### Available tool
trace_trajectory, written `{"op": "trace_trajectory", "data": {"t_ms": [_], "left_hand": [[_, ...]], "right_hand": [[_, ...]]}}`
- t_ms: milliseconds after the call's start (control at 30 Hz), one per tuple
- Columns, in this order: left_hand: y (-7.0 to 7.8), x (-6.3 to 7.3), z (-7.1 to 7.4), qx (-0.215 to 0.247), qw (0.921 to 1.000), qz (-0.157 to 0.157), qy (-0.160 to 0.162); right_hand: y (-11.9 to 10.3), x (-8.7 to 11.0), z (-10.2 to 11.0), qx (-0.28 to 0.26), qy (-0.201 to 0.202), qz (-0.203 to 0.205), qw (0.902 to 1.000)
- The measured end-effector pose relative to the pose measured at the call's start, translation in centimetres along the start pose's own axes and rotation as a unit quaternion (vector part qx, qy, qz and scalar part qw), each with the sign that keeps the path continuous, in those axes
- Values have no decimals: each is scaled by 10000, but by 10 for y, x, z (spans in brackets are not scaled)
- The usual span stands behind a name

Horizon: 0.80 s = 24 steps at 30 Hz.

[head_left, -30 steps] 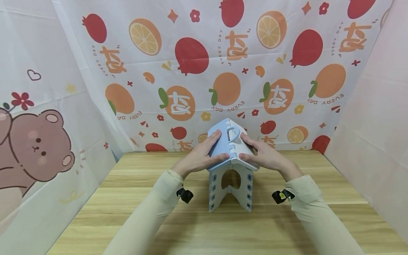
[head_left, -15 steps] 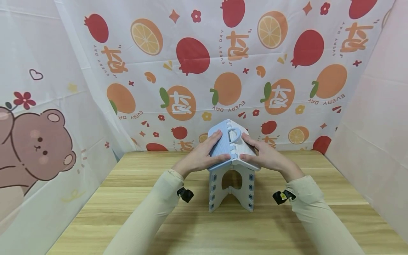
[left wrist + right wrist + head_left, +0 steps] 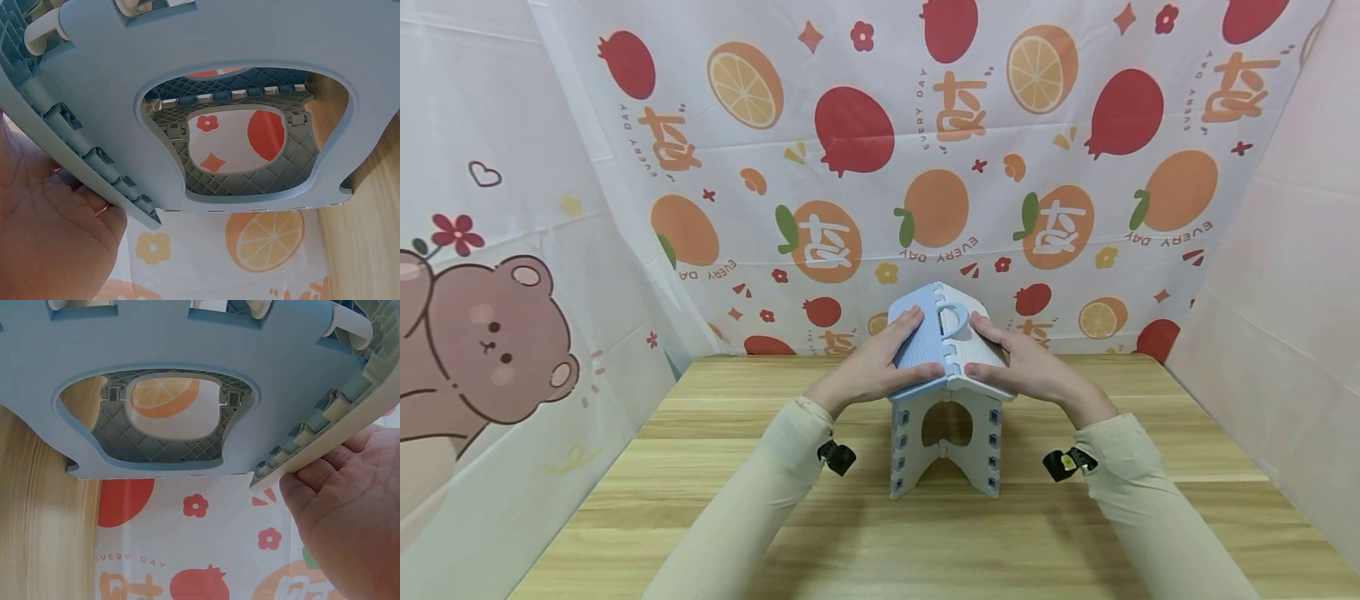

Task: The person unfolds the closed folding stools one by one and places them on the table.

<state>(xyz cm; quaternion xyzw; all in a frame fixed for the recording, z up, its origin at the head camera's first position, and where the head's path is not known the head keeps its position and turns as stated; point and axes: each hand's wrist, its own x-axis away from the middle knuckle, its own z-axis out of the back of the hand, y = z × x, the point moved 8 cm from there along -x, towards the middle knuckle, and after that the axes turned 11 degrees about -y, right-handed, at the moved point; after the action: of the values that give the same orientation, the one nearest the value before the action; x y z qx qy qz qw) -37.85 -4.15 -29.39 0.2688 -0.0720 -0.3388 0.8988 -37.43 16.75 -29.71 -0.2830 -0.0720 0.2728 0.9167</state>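
Observation:
A small plastic toy house stands upright on the table, its pale front wall (image 3: 904, 450) pierced by an arched opening in the head view. Its roof has a light blue panel (image 3: 917, 342) on the left and a white panel (image 3: 970, 350) on the right, with a blue loop handle (image 3: 953, 319) at the ridge. My left hand (image 3: 868, 367) lies spread over the blue panel, thumb toward the front. On the white panel rests my right hand (image 3: 1033, 364), mirrored. Both wrist views look up at the front wall (image 3: 262, 37) and roof undersides; most fingers there are hidden behind the panels.
The wooden table (image 3: 715, 467) extends around the house. Behind it hangs a fruit-print cloth (image 3: 737, 167), with a bear-print cloth (image 3: 497, 350) at left and a pale cloth (image 3: 1277, 333) at right. Black wrist cameras (image 3: 837, 457) sit at both cuffs.
The roof's right side and the right wall have shifted slightly right, so the house front looks a little wider. My right hand has moved slightly right with it; both hands stay on the roof.

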Motion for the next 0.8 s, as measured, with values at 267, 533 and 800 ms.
{"op": "trace_trajectory", "data": {"t_ms": [267, 533, 800], "left_hand": [[-1, -2, 0, -24, 10000, 29, -24], [-1, -2, -1, -88, 9999, 56, -49], [-1, -2, 0, -117, 9998, 118, -77]], "right_hand": [[-2, 1, 0, -29, 18, 37, 10000], [0, 0, 0, -26, 9, 60, 10000], [1, -1, -1, -44, -10, 13, 10000]]}}
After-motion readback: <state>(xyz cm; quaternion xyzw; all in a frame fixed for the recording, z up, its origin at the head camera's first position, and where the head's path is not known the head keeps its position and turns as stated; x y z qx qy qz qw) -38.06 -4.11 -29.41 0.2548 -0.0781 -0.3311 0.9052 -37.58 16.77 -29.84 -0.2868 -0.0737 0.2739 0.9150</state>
